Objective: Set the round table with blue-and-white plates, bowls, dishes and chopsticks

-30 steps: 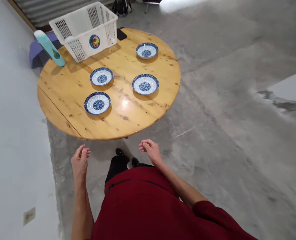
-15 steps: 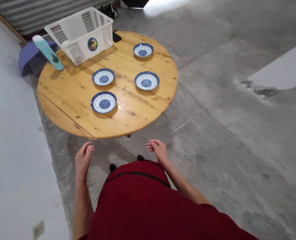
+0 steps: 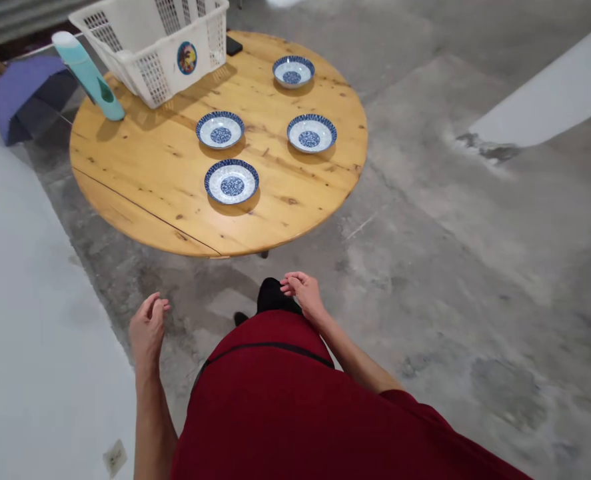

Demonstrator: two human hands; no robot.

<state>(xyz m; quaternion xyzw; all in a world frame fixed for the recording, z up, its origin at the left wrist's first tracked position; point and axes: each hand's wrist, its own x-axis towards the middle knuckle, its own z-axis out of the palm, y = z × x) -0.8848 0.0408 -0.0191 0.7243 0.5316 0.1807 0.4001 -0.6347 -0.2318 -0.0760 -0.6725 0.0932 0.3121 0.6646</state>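
Observation:
My left hand hangs in the air before the near edge of a round wooden table, its fingers loosely bent and nothing in it. Level with it on the other side, my right hand is also empty, fingers partly stretched. Neither hand touches the table. Several blue-and-white plates lie apart on the tabletop: a front plate, a middle plate, a right plate and a far plate.
A white plastic basket stands at the table's back left, beside a turquoise holder and a dark phone-like object. A purple umbrella is behind, near the white wall. A white pillar rises at right.
My view has shifted, so the table and plates sit higher in the picture. A foot has come forward below me. Both hands stay empty; the plates keep their places on the table.

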